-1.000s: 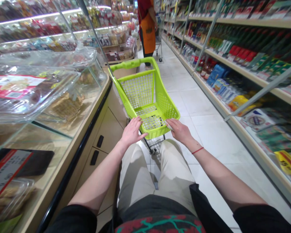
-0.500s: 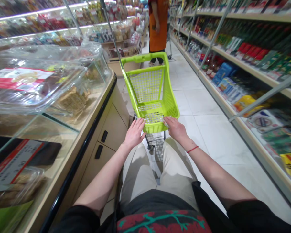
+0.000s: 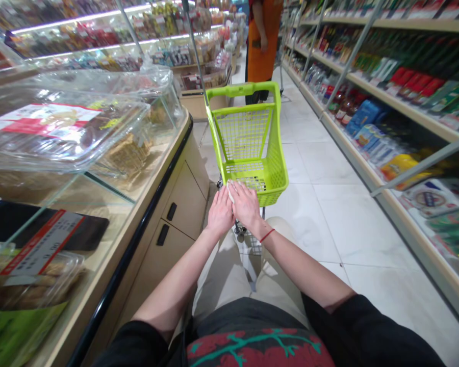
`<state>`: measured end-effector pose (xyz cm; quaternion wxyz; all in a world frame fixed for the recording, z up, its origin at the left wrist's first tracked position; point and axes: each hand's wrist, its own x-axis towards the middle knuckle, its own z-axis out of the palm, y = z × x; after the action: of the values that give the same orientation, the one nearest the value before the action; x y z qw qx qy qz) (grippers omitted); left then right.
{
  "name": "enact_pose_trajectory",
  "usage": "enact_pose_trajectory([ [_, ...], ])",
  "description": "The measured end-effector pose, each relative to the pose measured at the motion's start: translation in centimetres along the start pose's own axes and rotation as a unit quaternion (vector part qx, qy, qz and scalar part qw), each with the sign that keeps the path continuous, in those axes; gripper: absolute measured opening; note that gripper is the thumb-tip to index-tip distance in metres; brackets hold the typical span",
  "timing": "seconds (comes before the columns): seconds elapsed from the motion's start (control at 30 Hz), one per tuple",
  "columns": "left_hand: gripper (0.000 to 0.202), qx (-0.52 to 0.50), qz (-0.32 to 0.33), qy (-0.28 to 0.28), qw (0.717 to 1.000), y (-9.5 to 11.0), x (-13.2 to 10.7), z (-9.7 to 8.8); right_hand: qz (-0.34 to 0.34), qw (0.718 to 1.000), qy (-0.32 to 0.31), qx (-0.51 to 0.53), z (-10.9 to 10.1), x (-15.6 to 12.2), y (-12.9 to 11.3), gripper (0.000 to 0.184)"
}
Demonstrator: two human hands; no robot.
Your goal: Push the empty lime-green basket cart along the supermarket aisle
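Observation:
A lime-green shopping cart stands in front of my knees, its mesh basket holding nothing that I can see. My left hand lies over the near left corner of the basket rim, fingers stretched forward. Right beside it and touching it, my right hand bends over the same corner. A small white crumpled wipe, perhaps a tissue, shows under the right fingers against the rim. That wrist has a thin red string. Both thumbs are mostly hidden.
A glass-sided display counter with packaged food runs close along the left. Stocked shelves line the right side of the tiled aisle. Ahead, beyond the cart, stands a person in an orange apron.
My right hand has slid left along the near rim with the white wipe and now meets my left hand. The view has shifted slightly, so the cart appears farther right.

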<state>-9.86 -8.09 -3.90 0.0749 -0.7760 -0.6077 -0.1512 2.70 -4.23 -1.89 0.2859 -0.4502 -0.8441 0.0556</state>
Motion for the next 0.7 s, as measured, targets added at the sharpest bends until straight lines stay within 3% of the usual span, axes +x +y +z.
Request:
enact_pose_trajectory([
  [0.1,0.071,-0.014,-0.007,0.008,1.0,0.1,0.0,0.2,-0.033,0.999,0.005,-0.031,0.2,-0.7,0.9,0.06],
  [0.3,0.079,-0.014,-0.02,-0.018,1.0,0.3,0.2,0.0,-0.064,0.997,0.002,-0.038,-0.3,-1.5,4.8,0.05],
  [0.53,0.081,-0.013,-0.032,-0.025,0.999,0.0,0.5,-0.5,0.02,0.994,0.078,-0.07,-2.1,-4.5,11.0,0.047],
  [0.6,0.083,-0.015,-0.037,-0.026,0.999,0.0,0.5,-0.4,0.037,0.992,0.099,-0.067,-2.1,-4.9,11.4,0.049],
  [0.7,0.085,-0.021,-0.026,-0.026,0.999,0.3,0.3,-0.3,0.035,0.993,0.108,-0.044,-1.3,-4.5,9.7,0.053],
])
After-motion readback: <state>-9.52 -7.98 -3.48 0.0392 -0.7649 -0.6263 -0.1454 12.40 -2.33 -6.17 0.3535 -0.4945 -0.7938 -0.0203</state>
